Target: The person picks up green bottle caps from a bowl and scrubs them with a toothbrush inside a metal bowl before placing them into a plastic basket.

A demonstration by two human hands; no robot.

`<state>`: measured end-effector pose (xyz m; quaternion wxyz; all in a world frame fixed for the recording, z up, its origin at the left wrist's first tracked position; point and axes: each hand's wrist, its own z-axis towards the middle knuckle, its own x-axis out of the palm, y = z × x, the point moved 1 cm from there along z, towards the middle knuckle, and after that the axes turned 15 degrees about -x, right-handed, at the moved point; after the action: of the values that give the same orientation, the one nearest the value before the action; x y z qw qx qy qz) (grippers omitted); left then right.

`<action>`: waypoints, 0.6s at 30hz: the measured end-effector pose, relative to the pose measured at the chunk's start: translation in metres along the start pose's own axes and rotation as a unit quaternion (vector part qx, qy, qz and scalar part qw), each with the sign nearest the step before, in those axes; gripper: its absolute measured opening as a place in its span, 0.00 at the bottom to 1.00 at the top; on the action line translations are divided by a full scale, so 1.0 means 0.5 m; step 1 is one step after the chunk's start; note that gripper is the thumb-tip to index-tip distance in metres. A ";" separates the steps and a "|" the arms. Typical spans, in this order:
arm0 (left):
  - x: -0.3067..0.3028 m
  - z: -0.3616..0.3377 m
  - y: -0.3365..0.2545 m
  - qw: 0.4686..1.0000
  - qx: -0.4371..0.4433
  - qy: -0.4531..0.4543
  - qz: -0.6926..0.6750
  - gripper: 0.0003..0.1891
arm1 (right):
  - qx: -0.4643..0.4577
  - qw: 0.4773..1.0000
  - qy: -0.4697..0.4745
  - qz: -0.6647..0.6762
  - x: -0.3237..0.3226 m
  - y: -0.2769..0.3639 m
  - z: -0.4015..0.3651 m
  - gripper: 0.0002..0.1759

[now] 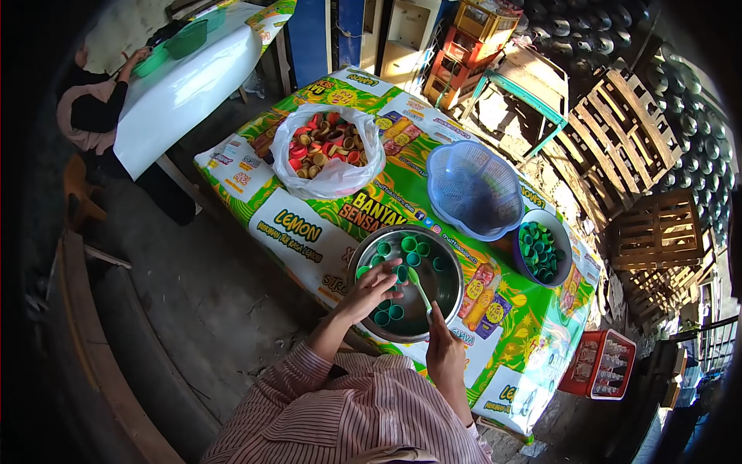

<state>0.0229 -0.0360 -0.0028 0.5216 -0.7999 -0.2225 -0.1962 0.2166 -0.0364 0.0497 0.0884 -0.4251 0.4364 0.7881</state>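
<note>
Over the left part of a steel bowl [457, 300], my left hand [374, 292] has its fingers bent around a green cap [400, 274]. My right hand [446, 348], at the bowl's near right rim, grips the handle of a pale green spoon [420, 289]; the spoon's head points up toward the cap. Several more green caps [409, 244] lie inside the bowl, some at its far side and some near my left hand. To the right, a purple bowl [568, 272] holds many green caps [539, 246]. A blue plastic basket [475, 189] stands behind the steel bowl.
A white plastic bag [371, 143] of red and brown caps sits on the printed tablecloth [297, 224]. Another person [97, 116] works at a white table [185, 93] with green basins [188, 40]. A red crate [597, 365] of bottles stands right; wooden pallets [624, 135] lie beyond.
</note>
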 end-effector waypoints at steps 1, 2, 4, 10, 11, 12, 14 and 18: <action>0.001 0.001 -0.005 1.000 -0.006 0.019 -0.012 0.18 | 0.005 1.000 0.000 -0.002 -0.003 0.004 0.002 0.25; 0.008 -0.001 -0.009 1.000 0.001 0.018 -0.016 0.17 | -0.020 1.000 -0.022 0.010 -0.005 0.013 0.005 0.25; 0.021 -0.010 -0.023 0.999 0.000 0.026 -0.030 0.17 | -0.032 0.999 -0.008 0.030 0.001 0.023 0.000 0.26; 0.016 -0.002 -0.007 1.000 0.001 0.012 -0.018 0.17 | -0.005 1.000 -0.011 0.018 0.003 0.012 -0.011 0.27; 0.019 -0.005 -0.011 1.000 0.000 0.013 -0.017 0.17 | -0.022 0.999 -0.006 0.022 0.004 0.013 -0.013 0.27; 0.021 -0.009 -0.016 0.999 0.011 0.005 0.035 0.17 | -0.017 0.999 -0.009 0.035 0.011 0.006 -0.019 0.27; 0.020 -0.007 -0.011 0.996 0.022 -0.002 0.088 0.16 | -0.002 0.999 0.006 0.032 0.001 -0.005 -0.021 0.27; 0.024 -0.004 -0.008 0.996 0.033 -0.003 0.085 0.16 | 0.014 0.999 0.025 0.025 0.006 -0.009 -0.032 0.27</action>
<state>0.0303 -0.0347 0.0075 0.5614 -0.7991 -0.1620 -0.1415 0.2265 -0.0468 0.0405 0.0640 -0.4325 0.4597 0.7730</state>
